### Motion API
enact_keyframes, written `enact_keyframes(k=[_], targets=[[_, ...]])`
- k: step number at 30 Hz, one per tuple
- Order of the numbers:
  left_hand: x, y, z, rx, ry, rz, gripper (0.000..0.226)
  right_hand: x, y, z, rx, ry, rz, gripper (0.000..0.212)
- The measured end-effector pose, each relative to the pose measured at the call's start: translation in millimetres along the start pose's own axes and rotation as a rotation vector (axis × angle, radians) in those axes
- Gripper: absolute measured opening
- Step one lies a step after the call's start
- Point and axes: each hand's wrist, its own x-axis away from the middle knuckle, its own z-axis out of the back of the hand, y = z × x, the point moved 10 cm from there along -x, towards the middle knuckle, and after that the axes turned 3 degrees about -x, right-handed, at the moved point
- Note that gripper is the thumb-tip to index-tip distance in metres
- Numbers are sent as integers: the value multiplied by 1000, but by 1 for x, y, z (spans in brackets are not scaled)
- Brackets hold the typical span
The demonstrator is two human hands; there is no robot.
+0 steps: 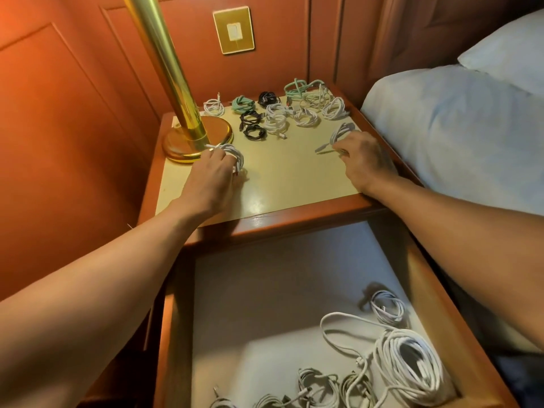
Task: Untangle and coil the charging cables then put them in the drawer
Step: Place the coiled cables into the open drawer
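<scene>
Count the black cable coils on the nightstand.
3, all on the nightstand: back black coil right of a mint coil; middle black coil; front black coil directly before it. Others may hide under white coils.

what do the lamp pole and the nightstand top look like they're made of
Lamp pole: likely polished brass or brass-plated metal, given its mirror-like gold sheen. Nightstand top: a glossy cream panel, perhaps laminate or painted wood, framed in varnished reddish wood.
</scene>
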Motion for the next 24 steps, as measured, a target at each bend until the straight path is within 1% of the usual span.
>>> enact_keyframes(k=[3,6,8,13,16,19,21,24], targets=[[11,5,13,9,-5,5,20,10,-10,13,-34,40,51,28],[21,17,22,65,-9,-44,27,18,-27,17,-90,12,121,23],[25,24,23,61,-34,-84,28,23,-38,17,-101,-20,161,21],[26,26,11,87,-102,-80,33,32,-42,1,-46,-124,116,21],[25,24,7,88,-112,-68,32,41,-46,3,-53,-51,123,17],[31,26,10,86,-93,-91,28,54,-50,13,-121,35,140,13],[39,33,16,88,-73,-118,23,64,-55,14,-151,34,161,17],[55,45,26,82,-53,-132,18,86,-75,13,-175,-7,242,22]])
